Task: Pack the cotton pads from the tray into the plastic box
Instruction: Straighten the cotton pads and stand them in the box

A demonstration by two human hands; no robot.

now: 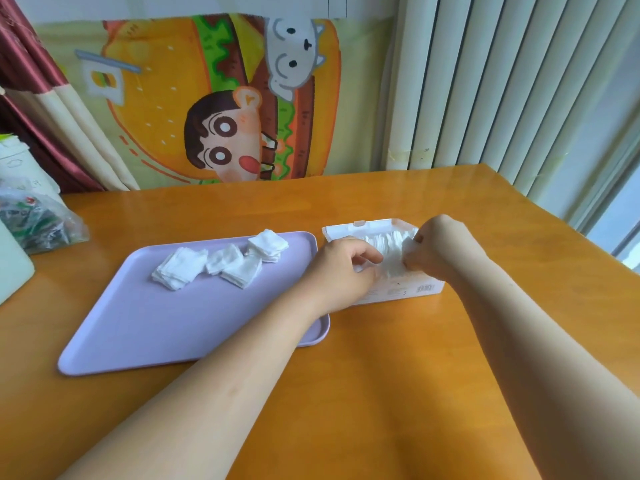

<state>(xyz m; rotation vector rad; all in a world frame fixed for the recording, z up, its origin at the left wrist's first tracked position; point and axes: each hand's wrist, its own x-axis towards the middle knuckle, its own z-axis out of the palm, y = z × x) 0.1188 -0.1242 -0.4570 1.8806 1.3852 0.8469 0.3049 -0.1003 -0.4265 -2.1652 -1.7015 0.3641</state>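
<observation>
A lilac tray (166, 327) lies on the wooden table with several small stacks of white cotton pads (221, 263) along its far side. To its right stands the white plastic box (412, 289), lid open at the back, with a row of pads inside. Both hands are over the box. My left hand (343, 268) and my right hand (436, 247) pinch the same bunch of cotton pads (393, 263) between them, just above the box's opening. How deep the bunch sits in the box is hidden by the fingers.
A clear plastic bag (38, 223) with dark contents and a pale green object (14, 271) sit at the table's left edge. A cartoon cloth (221, 98) hangs behind the table; vertical blinds (502, 81) and a window are at the right.
</observation>
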